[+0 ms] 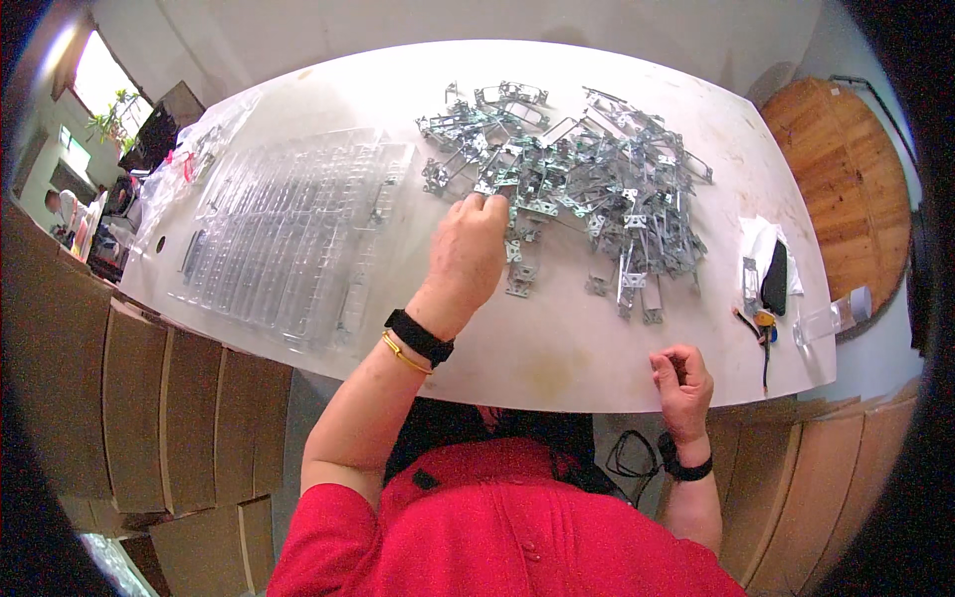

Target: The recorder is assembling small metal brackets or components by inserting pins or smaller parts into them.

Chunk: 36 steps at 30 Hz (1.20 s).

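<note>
Our metal brackets [647,199] lie tangled on the desk [557,363], overlapping. Their left edge meets the narrowed fingers [476,203] of our left hand [471,247]; we cannot tell if these grip one. Our right hand [684,393] curls nearer us, its grip hidden. Clear trays [288,239] lie left, a clear bottle [826,320] far right.

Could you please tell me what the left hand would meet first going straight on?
The left hand would probably meet the pile of metal brackets first, on its left side; the fingers already overlap its edge in view, but whether they touch is unclear.
</note>
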{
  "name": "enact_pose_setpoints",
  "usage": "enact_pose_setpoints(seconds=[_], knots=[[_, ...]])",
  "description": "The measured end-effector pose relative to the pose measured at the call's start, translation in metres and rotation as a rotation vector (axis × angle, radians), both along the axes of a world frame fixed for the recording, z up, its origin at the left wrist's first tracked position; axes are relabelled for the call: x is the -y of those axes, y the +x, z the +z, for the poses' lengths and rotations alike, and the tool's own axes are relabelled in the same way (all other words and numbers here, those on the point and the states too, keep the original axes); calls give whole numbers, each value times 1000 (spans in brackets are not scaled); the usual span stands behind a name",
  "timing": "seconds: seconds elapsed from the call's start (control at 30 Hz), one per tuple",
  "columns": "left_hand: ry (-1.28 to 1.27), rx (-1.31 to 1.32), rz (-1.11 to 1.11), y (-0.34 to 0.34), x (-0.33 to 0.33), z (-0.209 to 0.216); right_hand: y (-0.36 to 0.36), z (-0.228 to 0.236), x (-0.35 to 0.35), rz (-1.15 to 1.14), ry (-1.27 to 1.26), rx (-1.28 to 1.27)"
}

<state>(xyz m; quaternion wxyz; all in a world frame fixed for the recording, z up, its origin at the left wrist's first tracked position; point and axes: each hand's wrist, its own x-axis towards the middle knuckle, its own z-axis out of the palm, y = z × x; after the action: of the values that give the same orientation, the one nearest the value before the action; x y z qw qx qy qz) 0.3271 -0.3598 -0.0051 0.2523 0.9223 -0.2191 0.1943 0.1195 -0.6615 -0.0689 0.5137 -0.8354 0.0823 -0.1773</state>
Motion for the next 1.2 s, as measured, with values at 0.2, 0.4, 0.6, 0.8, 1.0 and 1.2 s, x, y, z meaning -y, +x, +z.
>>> enact_pose_setpoints(seconds=[0.2, 0.4, 0.6, 0.8, 1.0, 1.2], knots=[[-138, 96, 175, 17, -1, -4, 1, 3, -1, -8, 27, -6], [-491, -19, 202, 9, -13, 8, -1, 2, 1, -18, 1, -12], [-919, -711, 16, -56, -40, 37, -3, -3, 4, -38, -74, -64], [-906, -985, 22, -103, -62, 6, -1, -2, 3, -57, 0, -60], [-716, -937, 115, -112, -74, -26, -1, -1, -1, -78, 14, -55], [-290, -352, 146, -121, -67, -25, 1, -2, 0, -82, 29, -53]])
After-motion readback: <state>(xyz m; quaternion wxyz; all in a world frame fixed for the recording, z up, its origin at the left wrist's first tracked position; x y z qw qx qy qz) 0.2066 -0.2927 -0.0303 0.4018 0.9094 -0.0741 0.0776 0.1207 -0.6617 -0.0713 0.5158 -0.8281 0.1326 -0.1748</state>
